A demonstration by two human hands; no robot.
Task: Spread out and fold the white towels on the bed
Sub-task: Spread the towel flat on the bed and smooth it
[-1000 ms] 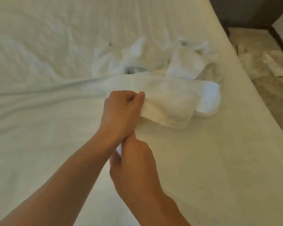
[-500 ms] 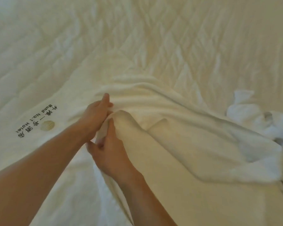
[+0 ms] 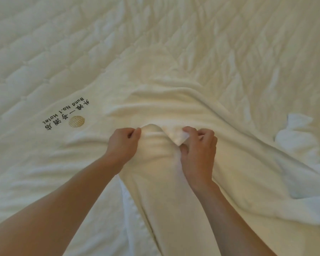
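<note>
A large white towel (image 3: pixel 183 191) lies rumpled across the middle of the bed (image 3: pixel 81 43), running from the centre down toward me and off to the right. My left hand (image 3: pixel 123 145) pinches its top edge on the left. My right hand (image 3: pixel 199 150) grips the same edge a short way to the right, with a folded corner sticking out between finger and thumb. The stretch of edge between both hands humps up slightly. A heap of other white towels (image 3: pixel 299 143) sits at the right edge of the view.
The bed has a quilted white cover with a printed hotel logo and gold disc (image 3: pixel 68 115) left of my hands. Wrinkled sheet spreads to the left and beyond the towel.
The view swung left from the towel pile at the bed's edge. My hands, close together on the towel before, have moved apart along its edge.
</note>
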